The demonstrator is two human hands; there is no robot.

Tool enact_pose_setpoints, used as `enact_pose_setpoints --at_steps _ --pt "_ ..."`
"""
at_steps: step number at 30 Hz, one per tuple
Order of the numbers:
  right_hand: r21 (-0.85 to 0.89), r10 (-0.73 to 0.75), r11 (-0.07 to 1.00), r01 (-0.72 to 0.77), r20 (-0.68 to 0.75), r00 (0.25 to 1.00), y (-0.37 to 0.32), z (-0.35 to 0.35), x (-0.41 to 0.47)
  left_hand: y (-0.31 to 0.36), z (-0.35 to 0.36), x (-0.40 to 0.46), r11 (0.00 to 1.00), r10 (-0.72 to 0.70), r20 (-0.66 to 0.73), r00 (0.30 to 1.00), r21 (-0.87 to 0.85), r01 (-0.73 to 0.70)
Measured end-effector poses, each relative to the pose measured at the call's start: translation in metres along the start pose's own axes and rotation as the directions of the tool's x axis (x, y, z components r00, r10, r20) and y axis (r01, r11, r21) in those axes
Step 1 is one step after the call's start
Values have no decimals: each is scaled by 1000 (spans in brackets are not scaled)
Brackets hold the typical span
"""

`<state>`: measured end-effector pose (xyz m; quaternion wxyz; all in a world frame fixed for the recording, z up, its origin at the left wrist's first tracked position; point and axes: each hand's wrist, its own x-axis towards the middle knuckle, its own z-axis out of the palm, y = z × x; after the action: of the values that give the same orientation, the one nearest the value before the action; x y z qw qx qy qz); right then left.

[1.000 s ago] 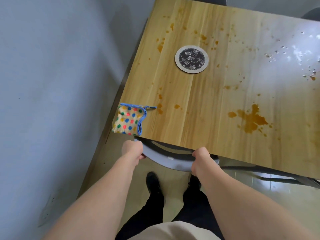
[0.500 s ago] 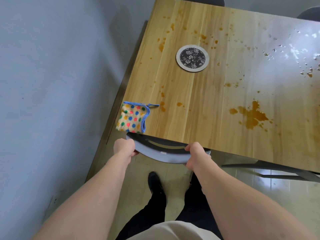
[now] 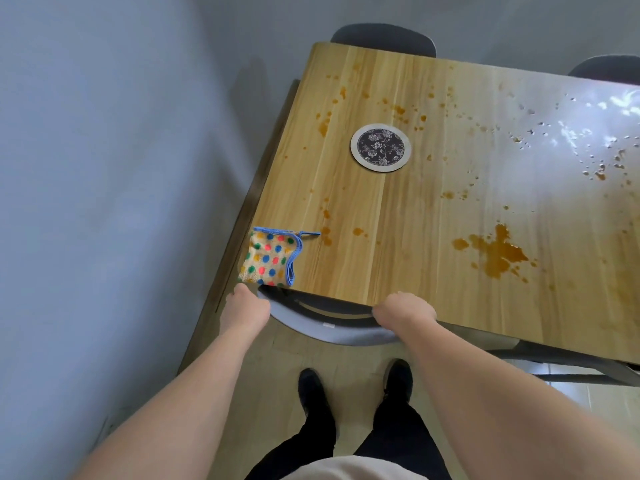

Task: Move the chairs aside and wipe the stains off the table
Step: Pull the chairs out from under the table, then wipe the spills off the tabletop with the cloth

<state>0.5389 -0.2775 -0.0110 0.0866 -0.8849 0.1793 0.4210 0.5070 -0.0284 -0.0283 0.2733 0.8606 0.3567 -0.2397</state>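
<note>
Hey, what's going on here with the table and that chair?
A person stands at the near edge of a wooden table, both hands on the backrest of a grey chair tucked under it. The left hand and right hand each have a grip on the top of the backrest. The table is not yet wiped: a big orange stain and many small splashes remain. A dotted cloth lies untouched at the near left corner, and a round coaster sits further back.

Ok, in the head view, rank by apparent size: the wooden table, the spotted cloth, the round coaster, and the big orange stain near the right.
1. Wooden table, by far the largest.
2. Big orange stain, spotted cloth and round coaster: all look close in size, too close to rank.
</note>
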Motion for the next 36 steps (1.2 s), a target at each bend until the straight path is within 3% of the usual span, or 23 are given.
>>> enact_pose_setpoints --at_steps 3,6,9,11,18,22,29,36 --pt "133 -127 977 166 -260 957 -19 -20 5 3 -7 4 954 261 -91 961 177 -242" --pt "52 -321 924 378 -432 843 -36 -21 11 11 -10 16 844 485 -41 874 285 -455" --pt "-9 -406 879 478 -540 737 -47 -13 28 20 -9 28 733 599 23 800 386 -560" --pt "-46 -413 878 477 -577 705 -50 -5 39 25 -7 35 709 607 41 793 423 -564" --pt "-73 -396 895 440 -585 708 -52 18 79 26 5 73 647 651 62 757 477 -595" --pt "-67 -359 910 408 -619 699 -50 19 98 20 13 94 567 710 58 701 543 -619" --pt "-53 -278 947 317 -631 724 -48 18 121 19 27 110 567 638 132 758 585 -579" --pt "-68 -275 950 304 -642 716 -50 20 125 55 24 137 598 600 101 793 603 -529"
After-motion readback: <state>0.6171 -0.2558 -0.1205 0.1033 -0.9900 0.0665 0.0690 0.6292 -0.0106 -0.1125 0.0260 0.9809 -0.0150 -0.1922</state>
